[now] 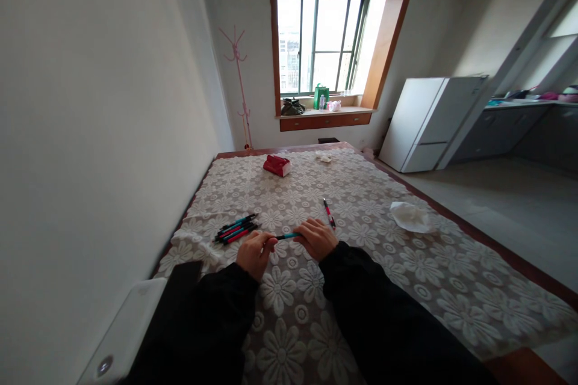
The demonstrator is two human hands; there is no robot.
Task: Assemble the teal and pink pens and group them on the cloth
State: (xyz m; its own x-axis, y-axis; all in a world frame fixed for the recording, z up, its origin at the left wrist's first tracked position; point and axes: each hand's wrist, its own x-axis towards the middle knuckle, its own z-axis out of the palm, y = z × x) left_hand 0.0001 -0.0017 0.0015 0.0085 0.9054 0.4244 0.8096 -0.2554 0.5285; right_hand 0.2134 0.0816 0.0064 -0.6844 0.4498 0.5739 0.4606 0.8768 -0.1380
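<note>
A blue and black pen is held level between my two hands, above the flowered tablecloth. My left hand pinches its dark left end. Around the right end, the fingers of my right hand are closed. Left of my left hand lies a pile of several pens, some blue and black, some red and black. A single red and black pen rests on the cloth just beyond my right hand.
Farther up the table sits a red tissue packet, with a small crumpled white scrap to its right. A white crumpled tissue or bag lies at the right. At lower left is a white box-like object beside the wall.
</note>
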